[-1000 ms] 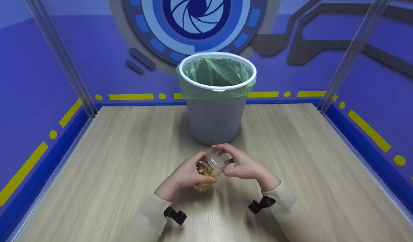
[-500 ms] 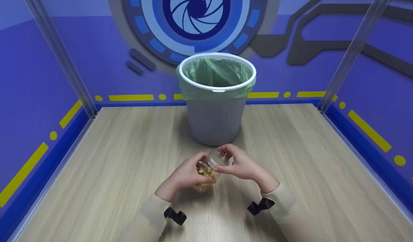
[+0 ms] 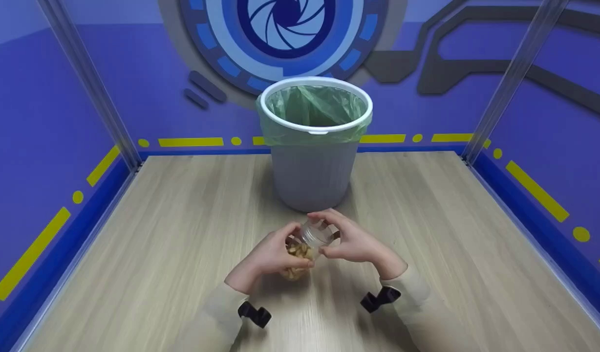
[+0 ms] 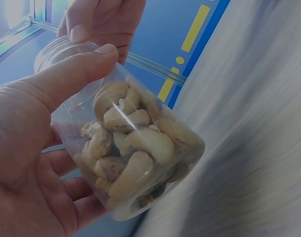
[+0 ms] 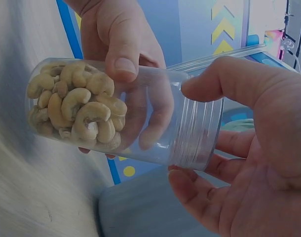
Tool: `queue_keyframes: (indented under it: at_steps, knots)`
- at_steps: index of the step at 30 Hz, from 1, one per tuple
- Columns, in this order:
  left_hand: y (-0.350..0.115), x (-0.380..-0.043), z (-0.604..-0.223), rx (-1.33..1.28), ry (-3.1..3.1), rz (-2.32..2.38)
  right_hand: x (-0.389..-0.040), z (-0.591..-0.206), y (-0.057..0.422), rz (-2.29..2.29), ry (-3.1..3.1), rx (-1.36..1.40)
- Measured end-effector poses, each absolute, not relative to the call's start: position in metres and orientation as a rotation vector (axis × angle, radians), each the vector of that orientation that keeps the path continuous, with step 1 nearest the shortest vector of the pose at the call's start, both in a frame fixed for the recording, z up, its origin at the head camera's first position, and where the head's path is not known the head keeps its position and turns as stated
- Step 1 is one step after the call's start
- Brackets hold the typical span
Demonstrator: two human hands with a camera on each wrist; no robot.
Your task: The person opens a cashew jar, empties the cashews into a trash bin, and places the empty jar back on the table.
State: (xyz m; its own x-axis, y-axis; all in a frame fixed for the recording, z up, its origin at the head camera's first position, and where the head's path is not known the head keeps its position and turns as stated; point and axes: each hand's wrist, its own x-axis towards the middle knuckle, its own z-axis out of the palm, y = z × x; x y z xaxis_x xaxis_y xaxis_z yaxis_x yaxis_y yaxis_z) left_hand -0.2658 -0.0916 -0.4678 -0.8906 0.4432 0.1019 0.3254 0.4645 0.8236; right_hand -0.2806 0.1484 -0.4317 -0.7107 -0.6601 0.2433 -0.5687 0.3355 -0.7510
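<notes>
A clear plastic jar (image 3: pixel 298 254) partly filled with cashews (image 5: pixel 74 103) is tilted, its top leaning up toward the right. My left hand (image 3: pixel 269 252) grips its body, thumb across the front and fingers behind. At the ridged clear lid (image 5: pixel 199 131) my right hand (image 3: pixel 356 239) holds the rim, the thumb on one side and fingers curled round the other. In the left wrist view the cashews lie toward the jar's bottom, and part of the right hand (image 4: pixel 108 22) shows behind the top.
A grey waste bin (image 3: pixel 312 171) lined with a green bag (image 3: pixel 300 105) stands just beyond the hands. The wood-grain table (image 3: pixel 192 205) is bounded by blue-purple panels (image 3: pixel 51 107) at the back and sides.
The right hand's fingers and thumb have shifted round the lid, closing in and then spreading again. The left hand and the jar stay about where they were.
</notes>
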Motion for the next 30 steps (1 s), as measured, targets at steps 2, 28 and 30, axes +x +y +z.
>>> queue_keyframes:
  at_steps: [2,28,30]
  knots:
    - [-0.0916,-0.2657,-0.4678,0.679,2.577,1.406,-0.2808,-0.4319,0.1487,-1.322,2.465,-1.16]
    - [-0.0918,-0.2673,-0.4697,0.681,2.549,1.436,-0.2795,-0.4311,0.1457,-1.243,2.658,-1.016]
    - [-0.0917,-0.2673,-0.4699,0.679,2.542,1.443,-0.2808,-0.4318,0.1463,-1.26,2.628,-1.044]
